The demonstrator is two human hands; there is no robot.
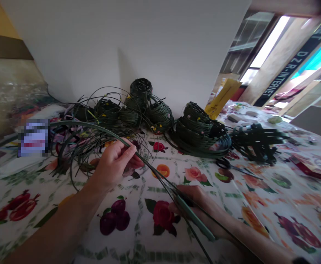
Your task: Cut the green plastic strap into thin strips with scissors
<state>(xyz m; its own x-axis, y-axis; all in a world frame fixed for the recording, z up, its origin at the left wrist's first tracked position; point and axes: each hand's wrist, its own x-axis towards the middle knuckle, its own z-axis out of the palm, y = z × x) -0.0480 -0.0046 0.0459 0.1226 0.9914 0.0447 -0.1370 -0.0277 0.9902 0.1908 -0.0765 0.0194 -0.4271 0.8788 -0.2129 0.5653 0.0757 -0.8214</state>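
A long dark green strip (110,129) arches in from the left and runs through my left hand (119,156), pinched between thumb and fingers. Past that grip it slants down toward my right hand (196,198). There the strip parts into thinner strands, one passing below the hand and one along the forearm. My right hand is closed round a slim green-handled cutter (194,218); its front end sits against the strands and is hard to make out.
A tangle of thin green strands (94,146) lies behind my left hand. Woven green baskets (160,113) stand along the wall, with more stacked baskets (201,128) to the right. Black scissors (237,168) and a woven strip piece (259,141) lie on the flowered tablecloth (138,220).
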